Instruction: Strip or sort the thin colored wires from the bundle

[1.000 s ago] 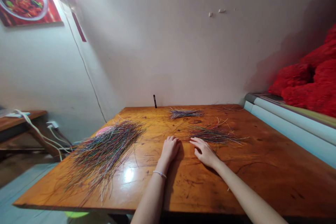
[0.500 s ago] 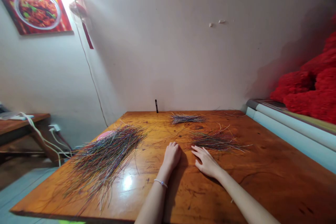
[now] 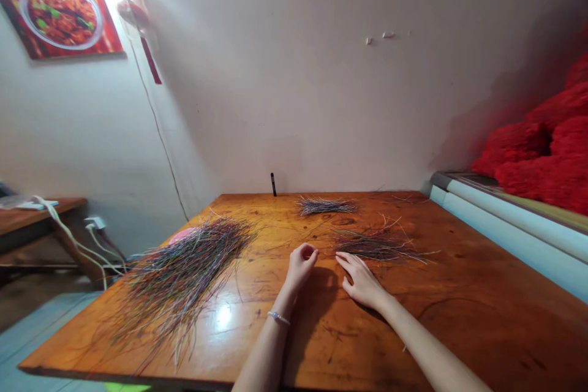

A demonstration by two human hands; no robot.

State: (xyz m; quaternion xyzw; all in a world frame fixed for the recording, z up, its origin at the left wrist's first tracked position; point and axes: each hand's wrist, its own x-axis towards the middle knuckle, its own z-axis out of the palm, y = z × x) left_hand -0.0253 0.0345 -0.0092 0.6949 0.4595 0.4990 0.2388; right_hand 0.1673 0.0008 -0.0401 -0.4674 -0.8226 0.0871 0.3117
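My left hand [image 3: 301, 266] rests loosely curled on the orange wooden table [image 3: 450, 324], with no strand visible in it. My right hand [image 3: 362, 282] lies flat and relaxed just to its right, fingertips close to a loose pile of thin multicoloured wires [image 3: 376, 247]. A far larger fan of similar wires [image 3: 184, 275] spreads left of my left hand. A small, tidy bundle of wires [image 3: 327, 206] lies near the far edge.
A black pen-like object [image 3: 273, 184] stands at the table's far edge by the wall. A pink object [image 3: 182, 234] lies partly behind the large wires. A white chest freezer [image 3: 509, 211] with red fluffy material [image 3: 537, 147] is at right; a low wooden bench [image 3: 37, 214] and cables are at left.
My left hand has lifted slightly and its fingers have curled in. My right hand has barely moved, and the wires lie as before. The view has shifted slightly since the oldest frame.
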